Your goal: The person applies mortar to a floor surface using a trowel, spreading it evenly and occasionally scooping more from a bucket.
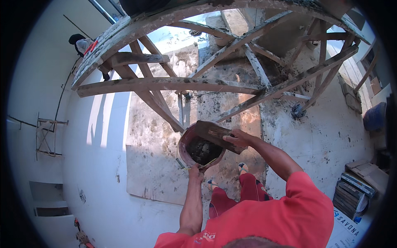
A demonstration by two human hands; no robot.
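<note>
In front of me is a round bucket (182,148) with dark wet mortar (202,151) inside. My left hand (196,172) is closed at its near rim, beside a thin yellow-green handle (211,161); the fingertips are partly hidden. My right hand (237,139) grips one end of a flat, mortar-stained wooden board (213,134). That board slants over the far right part of the bucket's opening and covers some of the mortar.
Right beyond the bucket stands a wooden scaffold (165,84) with crossing braces and a splattered top plank. Stained sheets (153,165) cover part of the white floor. A blue drum (374,116) and stacked boxes (351,196) stand at right. Another person (80,43) is at far left.
</note>
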